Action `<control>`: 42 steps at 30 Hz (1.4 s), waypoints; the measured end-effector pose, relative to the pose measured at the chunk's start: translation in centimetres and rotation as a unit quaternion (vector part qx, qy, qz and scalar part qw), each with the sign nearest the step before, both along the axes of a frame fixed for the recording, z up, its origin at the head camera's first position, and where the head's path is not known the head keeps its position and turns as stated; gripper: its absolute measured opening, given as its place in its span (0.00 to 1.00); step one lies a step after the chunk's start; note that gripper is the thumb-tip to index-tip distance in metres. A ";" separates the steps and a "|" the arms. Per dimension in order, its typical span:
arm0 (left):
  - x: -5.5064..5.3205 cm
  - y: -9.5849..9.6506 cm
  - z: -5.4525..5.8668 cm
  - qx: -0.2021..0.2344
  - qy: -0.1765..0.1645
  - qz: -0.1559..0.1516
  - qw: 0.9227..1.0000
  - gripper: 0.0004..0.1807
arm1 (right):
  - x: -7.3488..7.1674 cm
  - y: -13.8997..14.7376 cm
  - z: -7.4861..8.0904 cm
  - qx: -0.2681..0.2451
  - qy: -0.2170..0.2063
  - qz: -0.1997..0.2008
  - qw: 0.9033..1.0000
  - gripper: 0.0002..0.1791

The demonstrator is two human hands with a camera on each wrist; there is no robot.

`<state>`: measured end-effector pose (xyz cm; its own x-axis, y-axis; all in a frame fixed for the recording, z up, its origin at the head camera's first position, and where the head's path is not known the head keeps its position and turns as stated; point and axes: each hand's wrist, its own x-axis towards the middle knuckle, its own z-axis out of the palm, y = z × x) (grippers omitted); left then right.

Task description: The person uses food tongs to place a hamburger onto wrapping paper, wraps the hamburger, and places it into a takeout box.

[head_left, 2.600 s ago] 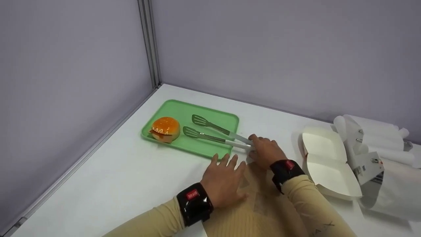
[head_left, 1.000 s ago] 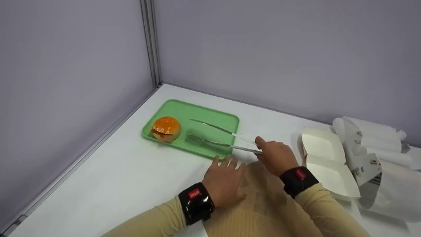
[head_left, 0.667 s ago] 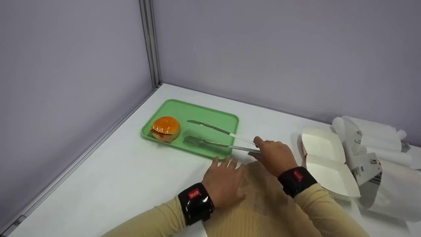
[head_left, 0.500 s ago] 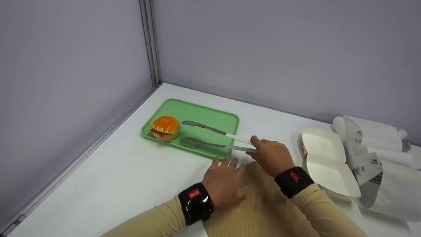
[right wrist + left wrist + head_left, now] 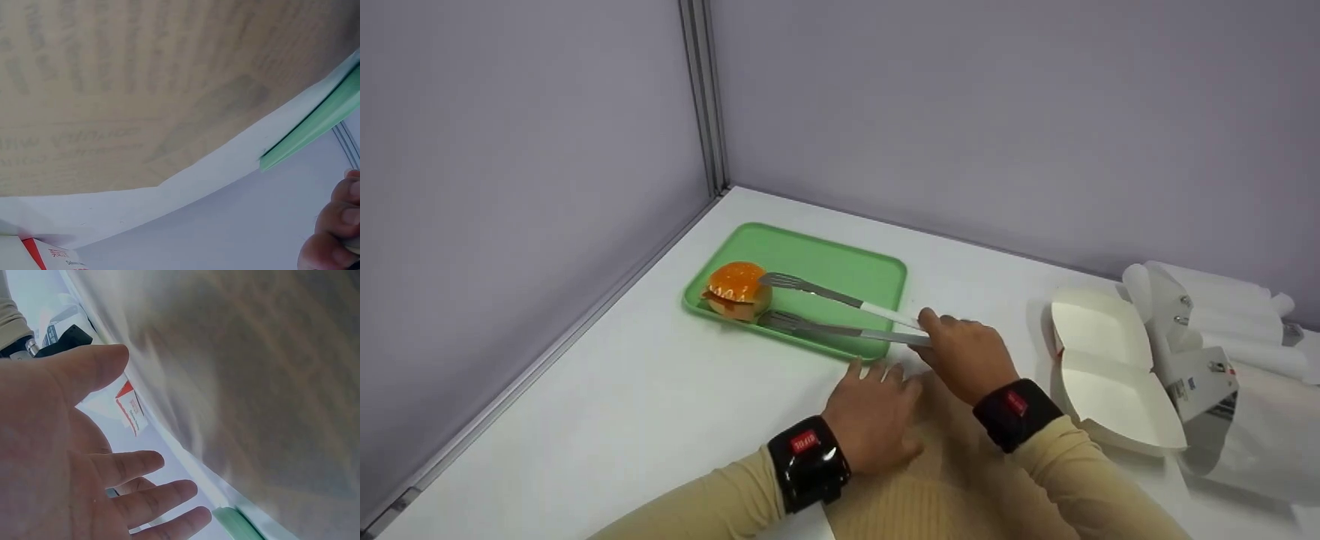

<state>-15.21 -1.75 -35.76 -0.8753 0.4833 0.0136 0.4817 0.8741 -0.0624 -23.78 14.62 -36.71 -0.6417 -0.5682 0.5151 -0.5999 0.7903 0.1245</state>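
My right hand [image 5: 967, 356] holds the white handles of a pair of metal tongs [image 5: 885, 313], whose two arms stand apart with slotted ends. A toy-like burger [image 5: 735, 289] with a glossy orange bun sits at the left end of a green tray [image 5: 825, 255]. The upper tong end overlaps the bun's right edge in the head view, and the lower one lies close to its front right; whether they touch it I cannot tell. My left hand [image 5: 874, 416] lies with fingers spread on brown printed paper [image 5: 915, 495], near the tray's front corner.
Right of the hands stands an opened white cardboard burger box [image 5: 1110, 367]. Beyond it are white paper rolls [image 5: 1230, 322] and clear plastic wrapping with a label card [image 5: 1204, 382]. Grey walls [image 5: 960, 135] bound the white table [image 5: 660, 405] at the back and left.
The tongs were lifted, turned on edge and drawn slightly right, then moved left until their ends reached the burger's right side. My left hand stays nearly still.
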 end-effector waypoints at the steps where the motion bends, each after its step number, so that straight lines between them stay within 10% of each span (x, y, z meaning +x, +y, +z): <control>1: 0.0 0.0 0.0 -0.002 -0.001 -0.001 1.000 0.38 | 0.0 -0.1 0.0 0.002 0.002 0.001 1.000 0.18; 12: 0.1 0.3 0.1 -0.025 0.000 -0.002 1.000 0.38 | -0.1 -1.0 1.1 0.025 0.001 0.010 1.000 0.15; 25: 0.0 0.7 0.2 -0.022 0.006 0.001 1.000 0.37 | -0.1 -2.4 2.2 0.086 -0.123 0.022 0.988 0.11; 42: 0.2 0.9 0.4 -0.006 0.016 -0.016 1.000 0.35 | 0.0 -1.8 1.7 0.077 -0.091 -0.008 0.993 0.10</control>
<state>-14.98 -0.80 -35.35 -0.8589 0.5109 0.0351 0.5064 0.8576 -0.0896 -23.78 12.82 -35.06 -0.7250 -0.6206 0.2987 -0.6116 0.7795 0.1353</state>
